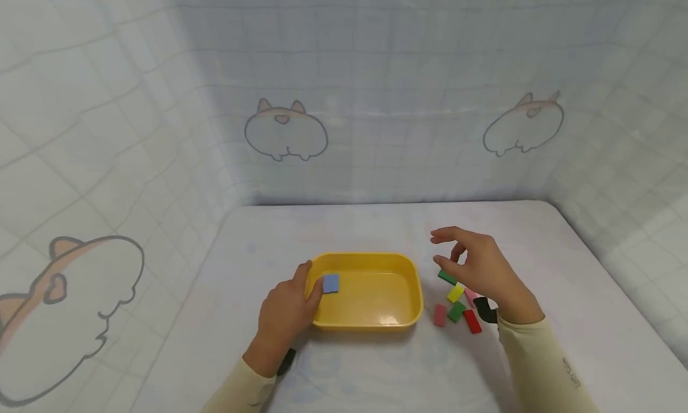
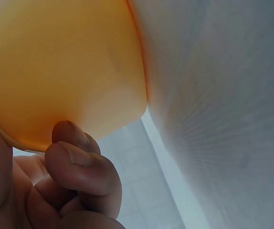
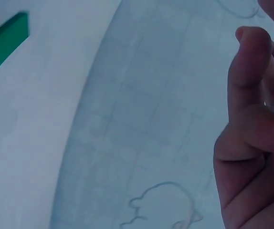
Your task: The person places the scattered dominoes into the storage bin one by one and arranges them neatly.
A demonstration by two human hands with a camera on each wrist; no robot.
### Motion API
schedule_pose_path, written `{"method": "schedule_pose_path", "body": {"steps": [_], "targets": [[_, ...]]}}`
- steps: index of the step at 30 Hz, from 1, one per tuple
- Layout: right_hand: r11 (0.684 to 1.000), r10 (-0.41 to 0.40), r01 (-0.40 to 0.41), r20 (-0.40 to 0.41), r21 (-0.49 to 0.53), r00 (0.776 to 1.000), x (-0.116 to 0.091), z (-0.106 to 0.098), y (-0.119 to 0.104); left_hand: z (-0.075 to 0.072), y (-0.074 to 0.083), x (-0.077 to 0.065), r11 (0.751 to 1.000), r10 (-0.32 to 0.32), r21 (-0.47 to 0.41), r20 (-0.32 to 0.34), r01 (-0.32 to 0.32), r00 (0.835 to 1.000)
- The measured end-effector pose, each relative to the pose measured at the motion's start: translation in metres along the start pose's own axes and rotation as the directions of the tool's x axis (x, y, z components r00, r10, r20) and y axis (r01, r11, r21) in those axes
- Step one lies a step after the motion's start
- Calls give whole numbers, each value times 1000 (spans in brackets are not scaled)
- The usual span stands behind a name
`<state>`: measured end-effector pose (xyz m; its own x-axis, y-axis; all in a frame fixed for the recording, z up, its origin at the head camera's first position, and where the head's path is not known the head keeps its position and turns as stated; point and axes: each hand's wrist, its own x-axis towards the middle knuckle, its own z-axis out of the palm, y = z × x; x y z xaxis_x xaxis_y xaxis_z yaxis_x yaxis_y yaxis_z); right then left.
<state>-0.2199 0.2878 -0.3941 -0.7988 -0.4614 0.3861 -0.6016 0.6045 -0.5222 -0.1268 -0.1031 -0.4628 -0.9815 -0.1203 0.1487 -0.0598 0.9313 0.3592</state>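
A shallow yellow plastic tray [image 1: 376, 299] sits on the table, with a light-blue square block [image 1: 331, 283] lying inside near its left end. My left hand [image 1: 285, 308] grips the tray's left rim, the thumb over the inner side. In the left wrist view, curled fingers [image 2: 79, 164] show against the tray's outer wall [image 2: 65, 62]. To the right of the tray, my right hand [image 1: 478, 267] is raised over small coloured blocks, thumb and fingers apart, holding nothing. Beneath it lie a green block [image 1: 447, 277], a yellow block [image 1: 455, 292] and a red block [image 1: 472, 321].
Next to these are a pink-red block [image 1: 439, 315], another green block [image 1: 457, 312] and a pink block [image 1: 470, 296] partly behind the dark wrist device [image 1: 486, 310]. A white cloth covers the table [image 1: 344, 371]. Pale curtains [image 1: 403, 102] with a grid and animal drawings hang around it.
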Motion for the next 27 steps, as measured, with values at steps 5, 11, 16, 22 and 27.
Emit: {"method": "schedule_pose_path", "body": {"steps": [5,11,16,22,27], "targets": [[998,67,-66,52,-6,996,1,-1,20,-1,-1,0,1000,9,-5,-19,-9,1000],[980,194,-197,180,-2,964,0,4,43,-1,0,0,1000,12,-1,-23,-12,1000],[964,246,-264,311,15,918,-5,9,57,2,-1,0,1000,16,2,-26,-16,1000],[948,290,-319,383,15,877,-9,13,70,3,-1,0,999,36,-8,-33,-37,999],[924,323,-379,423,53,847,-12,23,77,3,-1,-1,1000,24,-10,-20,-25,999]]}}
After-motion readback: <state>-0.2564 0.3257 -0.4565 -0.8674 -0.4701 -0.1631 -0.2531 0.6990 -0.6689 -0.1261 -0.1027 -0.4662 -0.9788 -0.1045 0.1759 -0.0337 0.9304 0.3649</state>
